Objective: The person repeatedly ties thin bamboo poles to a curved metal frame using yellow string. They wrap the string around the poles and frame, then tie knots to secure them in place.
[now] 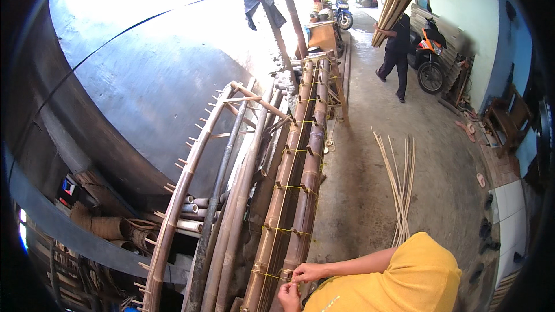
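My right hand (309, 273) reaches in from the yellow sleeve, its fingers pinched together at the side of a long bamboo pole (305, 214). Just below it, my left hand (289, 298) is closed too, its fingertips nearly meeting those of the right. Both seem to pinch the end of a thin yellow cord (267, 274), though the fingers hide most of it there. This cord crosses the pole and a second bamboo pole (272, 237) beside it. Short dark pegs (304, 187) stick up along both poles, with more yellow cord strung between them.
Left of the poles lean a curved bamboo frame (173, 214) with pegs and several loose poles (237, 225). Thin bamboo strips (400, 190) lie on the concrete floor to the right. Farther off, a person (398, 43) carries a bamboo bundle (393, 14) near an orange motorbike (429, 52).
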`<state>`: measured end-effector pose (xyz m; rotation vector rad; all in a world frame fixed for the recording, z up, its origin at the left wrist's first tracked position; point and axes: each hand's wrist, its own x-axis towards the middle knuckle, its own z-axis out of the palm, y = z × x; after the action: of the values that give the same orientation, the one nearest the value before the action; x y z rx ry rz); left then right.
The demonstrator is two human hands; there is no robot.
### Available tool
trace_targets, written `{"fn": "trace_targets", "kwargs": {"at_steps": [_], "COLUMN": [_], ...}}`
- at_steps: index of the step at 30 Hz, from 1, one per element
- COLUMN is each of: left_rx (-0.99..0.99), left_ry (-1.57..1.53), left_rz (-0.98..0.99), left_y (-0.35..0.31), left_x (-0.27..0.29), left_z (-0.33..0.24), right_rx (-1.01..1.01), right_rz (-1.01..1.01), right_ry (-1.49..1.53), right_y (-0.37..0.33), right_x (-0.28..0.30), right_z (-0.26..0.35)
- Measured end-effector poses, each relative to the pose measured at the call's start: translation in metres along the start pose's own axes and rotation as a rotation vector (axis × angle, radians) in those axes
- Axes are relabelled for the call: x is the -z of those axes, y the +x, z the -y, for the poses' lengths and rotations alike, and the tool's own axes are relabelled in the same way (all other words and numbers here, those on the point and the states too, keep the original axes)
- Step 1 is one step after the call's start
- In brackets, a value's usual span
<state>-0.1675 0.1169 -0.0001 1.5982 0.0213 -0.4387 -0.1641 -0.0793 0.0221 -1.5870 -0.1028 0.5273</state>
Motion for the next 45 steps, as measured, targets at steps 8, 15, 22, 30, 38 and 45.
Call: {"fn": "trace_targets", "kwargs": {"at_steps": [8, 15, 22, 30, 38, 45], "left_rx": [-0.304, -0.243, -0.06, 0.045, 0.028, 0.056], "left_ry": [0.461, 0.386, 0.346, 0.424, 0.348, -0.086], "left_rz": [-0.395, 0.175, -0.01, -0.081, -0.146, -0.321], "left_y": [0.0, -0.04, -0.073, -0.096, -0.141, -0.205], "left_x": [0.001, 0.006, -0.005, -0.042, -0.069, -0.03], "left_z": [-0.009, -0.042, -0.072, -0.082, -0.062, -0.02], "right_rx": [0.066, -0.101, -0.544, -0.486, -0.332, -0.403], "right_rz": [0.468, -0.176, -0.41, -0.667, 0.035, 0.33], "right_ry": [0.323, 0.237, 0.175, 0.202, 0.386, 0.488], "right_y": [-0.019, -0.058, -0.151, -0.171, -0.096, -0.089], "right_x": [-0.005, 0.082, 0.15, 0.116, 0.026, -0.088], "right_z": [0.043, 0.069, -0.076, -0.2, -0.039, 0.006]}}
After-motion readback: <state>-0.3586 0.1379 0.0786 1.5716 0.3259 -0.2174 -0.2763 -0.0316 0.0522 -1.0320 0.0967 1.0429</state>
